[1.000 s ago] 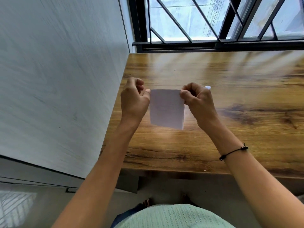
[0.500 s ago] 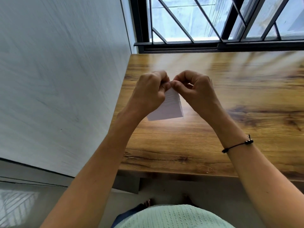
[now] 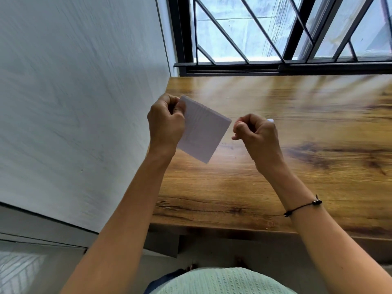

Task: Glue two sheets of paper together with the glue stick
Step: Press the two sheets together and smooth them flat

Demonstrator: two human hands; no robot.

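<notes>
1. The left hand (image 3: 165, 124) pinches the white paper (image 3: 202, 129) at frame centre, above the table (image 3: 275, 183).
2. The right hand (image 3: 257, 134), fingers curled, hides a pale object (image 3: 269, 120); its grip is unclear.

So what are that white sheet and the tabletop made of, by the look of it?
The white sheet, held up by the left hand, looks like thin matte paper with faint lines. The tabletop shows brown wood grain with a soft sheen; whether solid wood or laminate I cannot tell.
</notes>
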